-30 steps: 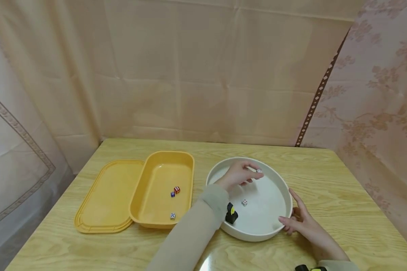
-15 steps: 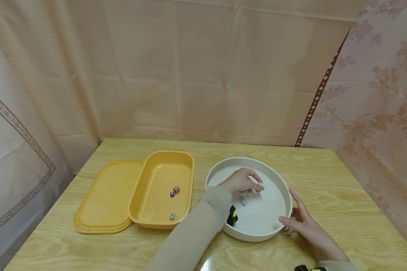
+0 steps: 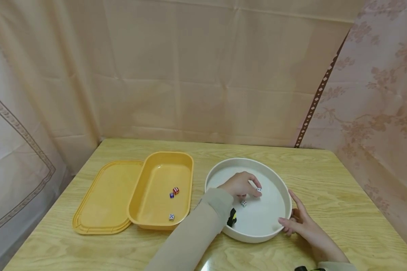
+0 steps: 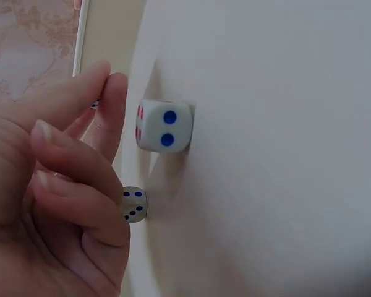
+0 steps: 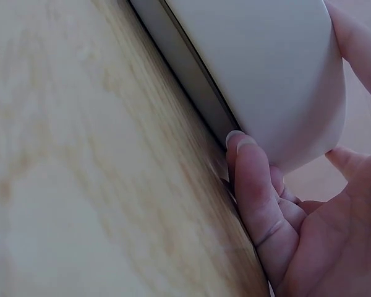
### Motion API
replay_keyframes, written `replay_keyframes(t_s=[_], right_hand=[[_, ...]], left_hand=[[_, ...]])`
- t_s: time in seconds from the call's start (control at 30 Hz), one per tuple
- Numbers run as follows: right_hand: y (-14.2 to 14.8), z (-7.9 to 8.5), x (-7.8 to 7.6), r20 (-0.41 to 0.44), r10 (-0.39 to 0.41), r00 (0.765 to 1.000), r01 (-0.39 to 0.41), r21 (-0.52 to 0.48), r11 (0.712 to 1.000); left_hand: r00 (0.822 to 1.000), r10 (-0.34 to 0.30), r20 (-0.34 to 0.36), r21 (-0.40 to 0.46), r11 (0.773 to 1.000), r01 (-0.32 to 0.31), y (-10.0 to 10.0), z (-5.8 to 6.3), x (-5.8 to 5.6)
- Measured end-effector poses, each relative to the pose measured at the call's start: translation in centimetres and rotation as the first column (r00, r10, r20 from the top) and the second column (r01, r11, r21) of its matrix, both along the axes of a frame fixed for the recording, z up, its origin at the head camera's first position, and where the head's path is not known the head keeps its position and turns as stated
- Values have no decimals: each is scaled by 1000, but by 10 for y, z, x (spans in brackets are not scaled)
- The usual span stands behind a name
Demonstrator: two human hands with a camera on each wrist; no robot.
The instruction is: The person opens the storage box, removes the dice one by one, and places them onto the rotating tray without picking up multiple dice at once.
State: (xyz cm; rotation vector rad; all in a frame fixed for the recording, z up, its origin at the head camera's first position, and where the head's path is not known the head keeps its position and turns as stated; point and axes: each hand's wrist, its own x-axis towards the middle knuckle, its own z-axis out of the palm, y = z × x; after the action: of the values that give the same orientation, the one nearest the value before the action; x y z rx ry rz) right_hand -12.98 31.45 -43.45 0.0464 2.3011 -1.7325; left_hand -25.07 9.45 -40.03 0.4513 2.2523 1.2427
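Note:
My left hand [image 3: 241,183] reaches into a round white tray [image 3: 282,195]. Between its thumb and index fingertip it pinches a white die [image 3: 259,189], of which only a sliver shows in the left wrist view. Below that hand lies another white die [image 3: 243,203]. The left wrist view has a die [image 4: 166,126] with two blue dots facing the camera, and one more die [image 4: 135,204] partly hidden behind the curled fingers. My right hand [image 3: 303,223] grips the tray's right side, thumb at the rim; in the right wrist view its curled fingertips [image 5: 253,170] reach the tray's lower edge.
Left of the tray stands a yellow rectangular box [image 3: 162,169] holding a red die [image 3: 176,191], a small blue die [image 3: 171,195] and a white die [image 3: 171,217]. A flat yellow lid [image 3: 105,199] lies beside it on the wooden table [image 3: 342,195]. Curtains hang behind.
My left hand has come from the tray's far part toward its middle, bringing the pinched die nearer to me. The right hand has kept its place on the tray.

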Motion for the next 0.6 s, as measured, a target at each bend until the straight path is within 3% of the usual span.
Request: replay_keyframes(t_s=[0.27, 0.6], right_hand=[[0, -1, 1, -7, -6, 1000, 6, -1, 1000], [0, -1, 1, -24, -3, 1000, 3, 4, 1000]], left_hand=[[999, -36, -8, -31, 999, 36, 0, -2, 2], [1000, -26, -16, -16, 1000, 26, 0, -2, 2]])
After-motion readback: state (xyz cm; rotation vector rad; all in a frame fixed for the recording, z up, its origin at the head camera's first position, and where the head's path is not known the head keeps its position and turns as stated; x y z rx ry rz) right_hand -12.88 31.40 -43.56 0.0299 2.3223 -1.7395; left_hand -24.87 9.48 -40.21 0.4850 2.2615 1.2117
